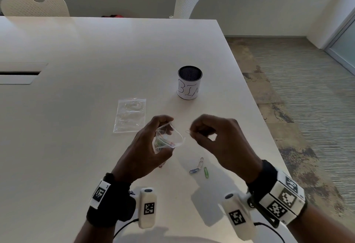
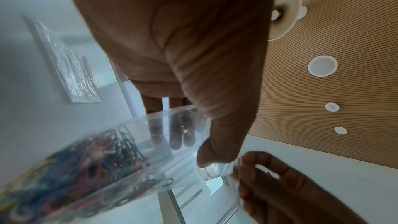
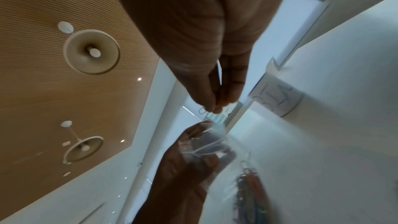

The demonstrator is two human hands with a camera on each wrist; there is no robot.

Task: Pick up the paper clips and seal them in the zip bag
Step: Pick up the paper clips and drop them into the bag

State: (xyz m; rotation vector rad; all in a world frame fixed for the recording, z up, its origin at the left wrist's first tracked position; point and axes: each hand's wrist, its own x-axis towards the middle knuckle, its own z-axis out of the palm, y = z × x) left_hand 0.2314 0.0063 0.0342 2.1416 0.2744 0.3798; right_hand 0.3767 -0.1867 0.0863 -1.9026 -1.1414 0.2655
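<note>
My left hand [image 1: 153, 142] holds a clear zip bag [image 1: 169, 137] above the table, its mouth gaping toward the right. Several coloured paper clips [image 2: 86, 173] sit in the bag's bottom. My right hand [image 1: 207, 133] pinches a pale paper clip [image 1: 187, 131] between thumb and fingertips, just right of the bag's mouth and apart from it. In the right wrist view the pinched clip [image 3: 203, 110] pokes out below the fingertips, above the bag [image 3: 206, 144]. Three loose clips lie on the table nearer me: silver [image 1: 200, 162], blue [image 1: 193, 170], green [image 1: 206, 172].
A second clear zip bag [image 1: 130, 114] lies flat on the white table [image 1: 76, 50], left of my hands. A black mesh cup [image 1: 189, 82] with a white handwritten label stands behind them. The table's right edge [image 1: 255, 106] runs close to my right hand. Two white chairs stand beyond the far edge.
</note>
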